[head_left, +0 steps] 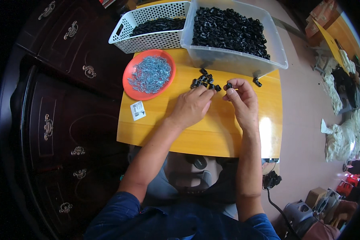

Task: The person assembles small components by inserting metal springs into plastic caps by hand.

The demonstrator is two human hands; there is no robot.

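Observation:
Between the thumb and forefinger of my right hand (245,105) is a small black plastic fitting (229,85), held just above the yellow table. My left hand (191,107) rests at the near side of a small pile of black plastic fittings (204,79), its fingers bent down and close together. Whatever its fingertips grip is hidden behind the hand. A red plate (129,87) heaped with small shiny metal pins (151,75) stands to the left of the pile.
Behind the pile stand a clear plastic bin (232,60) full of black fittings and a white perforated basket (148,45) with black parts. A printed label card (138,111) lies on the table (180,144). One loose fitting (257,82) sits right. Dark drawers (80,120) border the left.

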